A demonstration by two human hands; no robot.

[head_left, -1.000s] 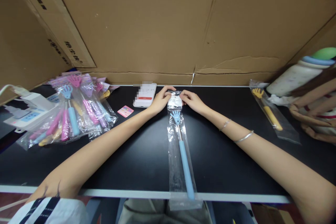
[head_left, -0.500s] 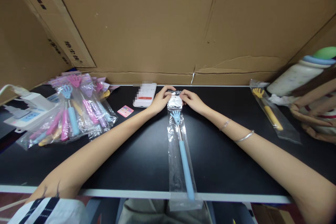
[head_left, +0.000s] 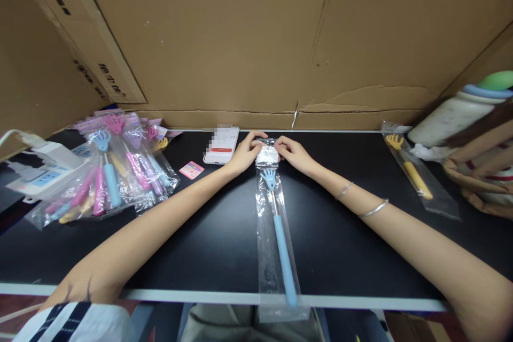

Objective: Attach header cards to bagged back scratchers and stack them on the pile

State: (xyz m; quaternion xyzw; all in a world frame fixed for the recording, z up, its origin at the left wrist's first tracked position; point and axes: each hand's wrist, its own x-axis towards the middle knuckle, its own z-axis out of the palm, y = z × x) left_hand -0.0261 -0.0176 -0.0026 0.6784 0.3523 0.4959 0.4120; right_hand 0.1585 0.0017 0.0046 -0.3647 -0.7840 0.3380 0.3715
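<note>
A long clear plastic bag (head_left: 267, 235) lies down the middle of the black table (head_left: 200, 246), its near end hanging over the front edge. Inside it is a blue back scratcher (head_left: 279, 232) with a hand-shaped head pointing away from me. My left hand (head_left: 245, 152) and my right hand (head_left: 294, 153) pinch the far end of the bag from either side, at a white folded flap (head_left: 266, 155). Both hands have their fingers curled onto that flap.
A heap of bagged scratchers (head_left: 116, 171) in pink, blue and purple lies at the left beside a white power strip (head_left: 44, 168). A phone (head_left: 222, 145) and a small pink card (head_left: 191, 169) sit near my left hand. A bagged yellow scratcher (head_left: 412, 173), a bottle (head_left: 457, 112) and cardboard walls (head_left: 256, 37) border the right and back.
</note>
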